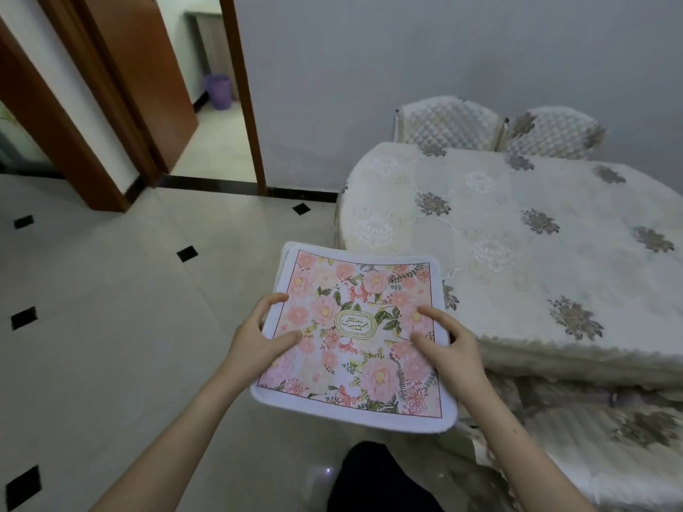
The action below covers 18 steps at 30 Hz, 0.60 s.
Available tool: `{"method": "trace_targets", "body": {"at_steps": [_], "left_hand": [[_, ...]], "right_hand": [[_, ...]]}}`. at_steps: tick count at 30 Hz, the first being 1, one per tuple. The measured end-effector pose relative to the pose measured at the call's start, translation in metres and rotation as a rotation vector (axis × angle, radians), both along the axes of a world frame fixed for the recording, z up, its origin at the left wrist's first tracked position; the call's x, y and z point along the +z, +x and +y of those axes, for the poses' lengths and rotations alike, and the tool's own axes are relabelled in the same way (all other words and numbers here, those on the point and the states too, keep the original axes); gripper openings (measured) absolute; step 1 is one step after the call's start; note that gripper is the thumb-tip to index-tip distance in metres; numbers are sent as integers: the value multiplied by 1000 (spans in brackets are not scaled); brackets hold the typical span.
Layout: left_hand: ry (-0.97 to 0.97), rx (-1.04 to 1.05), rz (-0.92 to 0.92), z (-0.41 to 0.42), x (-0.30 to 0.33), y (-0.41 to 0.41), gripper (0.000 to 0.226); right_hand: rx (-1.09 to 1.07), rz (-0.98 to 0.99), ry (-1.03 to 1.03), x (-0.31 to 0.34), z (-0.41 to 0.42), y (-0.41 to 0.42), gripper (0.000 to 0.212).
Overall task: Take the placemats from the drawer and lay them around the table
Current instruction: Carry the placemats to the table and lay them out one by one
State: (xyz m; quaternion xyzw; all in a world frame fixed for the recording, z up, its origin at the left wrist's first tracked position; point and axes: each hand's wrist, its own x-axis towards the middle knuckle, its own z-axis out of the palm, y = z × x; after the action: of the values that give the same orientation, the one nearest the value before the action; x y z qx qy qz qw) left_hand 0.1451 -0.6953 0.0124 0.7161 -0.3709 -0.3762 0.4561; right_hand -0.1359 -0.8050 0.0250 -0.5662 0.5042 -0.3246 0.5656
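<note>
A stack of square placemats (354,349), white-edged with a pink floral print and an oval label in the middle, hangs in the air in front of me, left of the table. My left hand (258,334) grips the stack's left edge, thumb on top. My right hand (447,345) grips the right edge, thumb and a finger on the print. The table (517,234) lies to the right under a cream cloth with grey flower motifs; no mat lies on its visible part.
Two chairs (451,123) with quilted cream covers stand at the table's far side against the wall. A covered seat (598,430) sits low at the near right. Tiled floor spreads left toward a brown door frame (247,105) and an open doorway with a purple bin (218,91).
</note>
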Motion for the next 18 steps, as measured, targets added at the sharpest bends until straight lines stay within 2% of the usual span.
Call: {"method": "trace_targets", "body": {"at_steps": [11, 18], "left_hand": [[114, -121, -36, -203, -20, 71, 58], [144, -267, -129, -323, -21, 93, 55]], "right_hand": [[-118, 53, -13, -57, -174, 54, 37], [-255, 60, 3, -63, -251, 71, 35]]}}
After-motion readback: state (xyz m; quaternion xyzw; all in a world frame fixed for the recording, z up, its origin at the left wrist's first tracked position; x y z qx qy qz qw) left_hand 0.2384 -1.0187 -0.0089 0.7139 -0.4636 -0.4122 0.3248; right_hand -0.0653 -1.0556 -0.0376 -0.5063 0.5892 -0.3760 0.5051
